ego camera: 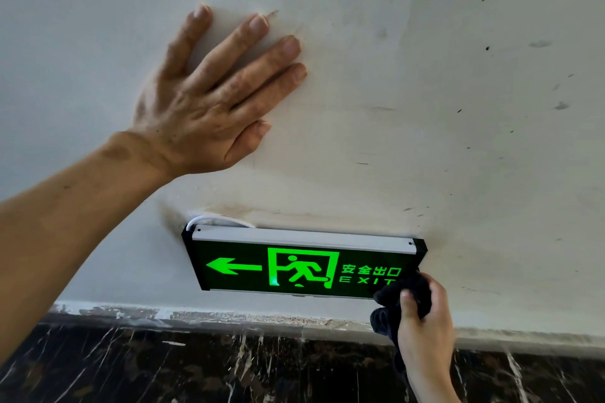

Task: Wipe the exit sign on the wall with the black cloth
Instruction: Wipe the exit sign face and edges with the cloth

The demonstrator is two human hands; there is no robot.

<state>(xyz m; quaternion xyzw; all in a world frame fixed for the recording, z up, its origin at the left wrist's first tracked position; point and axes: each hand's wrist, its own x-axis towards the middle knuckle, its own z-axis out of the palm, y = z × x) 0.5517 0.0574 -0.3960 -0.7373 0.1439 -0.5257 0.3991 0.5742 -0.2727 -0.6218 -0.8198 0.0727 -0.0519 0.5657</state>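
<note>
Exit sign (302, 263) (lit green) meets the black cloth (404, 299) bunched in the closed right hand (425, 330), seemingly touching its lower right corner; left hand (209, 98) lies open, empty, flat on the wall (425, 108).

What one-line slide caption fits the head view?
Right hand presses the black cloth on the exit sign lower right corner; left hand flat on the wall.

Exit sign (302, 263), lower centre: black face, bright green arrow, running figure and lettering, pale grey strip along top edge. Cloth (404, 301), lower right: black. Wall (425, 108): off-white with dark scuffs (brownish staining above sign). Skirting (196, 363), bottom: black, white-veined marble pattern.
</note>
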